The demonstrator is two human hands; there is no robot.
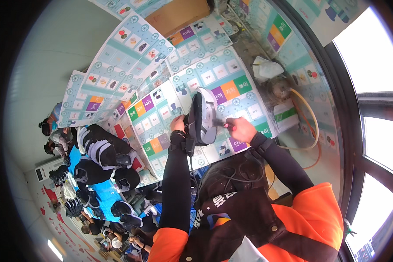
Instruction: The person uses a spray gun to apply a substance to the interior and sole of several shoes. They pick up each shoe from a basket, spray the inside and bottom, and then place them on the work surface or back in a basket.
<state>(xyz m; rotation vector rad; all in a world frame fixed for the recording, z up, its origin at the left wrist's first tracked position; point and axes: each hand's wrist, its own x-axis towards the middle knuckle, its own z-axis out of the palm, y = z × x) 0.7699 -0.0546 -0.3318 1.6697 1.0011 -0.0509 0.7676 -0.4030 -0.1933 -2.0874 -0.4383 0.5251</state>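
Note:
A black and grey shoe [206, 114] is held over the sheet-covered worktable [188, 91], its pale grey face turned toward me. My left hand [177, 124] is closed on the shoe's left side, its fingers partly hidden behind it. At the shoe's right side, my right hand [243, 130] grips a small brush [228, 126] with a reddish handle. The brush's dark bristles point left and meet or nearly meet the pale face; exact contact is hard to make out.
Black and grey shoes [105, 146] are heaped left of the table, near a blue conveyor [105, 196] with more shoes and people beyond. Printed panels [118, 65] stand around the far side. A stained round container [278, 89] and a yellowish hose [312, 115] lie at right, beside windows.

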